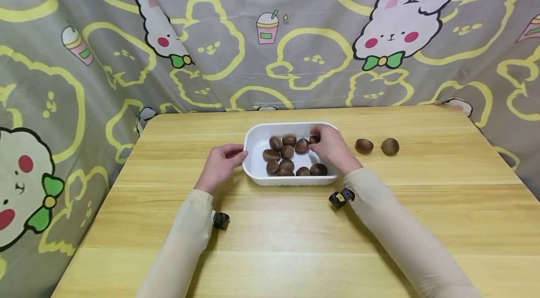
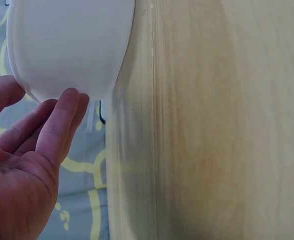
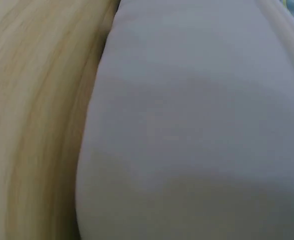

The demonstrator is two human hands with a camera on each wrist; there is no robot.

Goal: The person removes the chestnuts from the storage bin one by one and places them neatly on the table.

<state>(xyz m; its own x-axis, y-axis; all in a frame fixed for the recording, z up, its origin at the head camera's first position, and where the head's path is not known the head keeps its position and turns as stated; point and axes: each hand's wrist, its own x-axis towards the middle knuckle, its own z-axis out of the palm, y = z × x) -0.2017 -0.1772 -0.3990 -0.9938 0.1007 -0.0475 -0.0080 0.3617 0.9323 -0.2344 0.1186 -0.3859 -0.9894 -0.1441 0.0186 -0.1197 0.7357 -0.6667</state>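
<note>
Apparent placing: left hand [image 1: 220, 165] loosely pinched white oblong plastic tray [image 1: 291, 181]; right hand [image 1: 332, 149] pinched round brown chestnut [image 1: 314, 139]; release seemed due.

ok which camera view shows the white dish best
The head view, which shows nearly the whole white dish, inside and rim. The left wrist view shows one end's outside, touched by the left hand; the right wrist view, only a close, blurred stretch of outer wall.
</note>
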